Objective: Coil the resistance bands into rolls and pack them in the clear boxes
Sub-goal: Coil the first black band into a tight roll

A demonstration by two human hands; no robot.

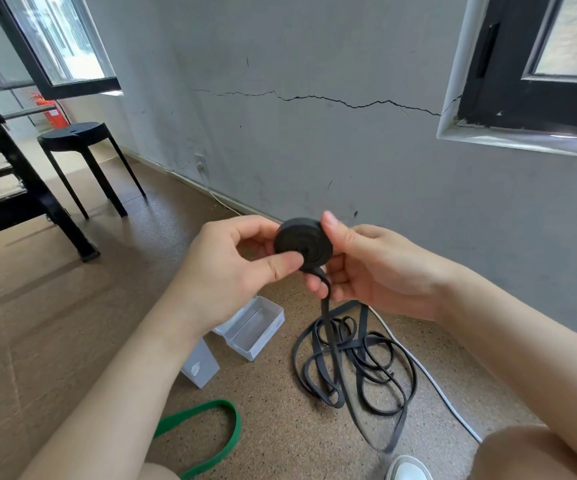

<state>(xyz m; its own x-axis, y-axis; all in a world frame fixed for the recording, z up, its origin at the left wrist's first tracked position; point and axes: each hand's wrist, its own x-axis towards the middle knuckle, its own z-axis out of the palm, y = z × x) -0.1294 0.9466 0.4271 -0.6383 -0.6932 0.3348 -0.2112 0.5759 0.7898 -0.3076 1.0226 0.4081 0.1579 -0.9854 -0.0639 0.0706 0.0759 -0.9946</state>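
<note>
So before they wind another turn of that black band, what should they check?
1. Both hands grip roll: ok, left hand and right hand pinch the black roll.
2. Roll wound flat: ok.
3. Loose tail untangled: not ok, it lies in crossed loops.
4. Clear box open: ok.
5. Finished roll fits box: cannot tell.
6. Green band coiled: not ok.

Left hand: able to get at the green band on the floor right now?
Probably not yet. The left hand pinches the black roll together with the right hand, so it is busy. The green band lies uncovered on the floor below the left forearm; letting go would free the way.
</note>
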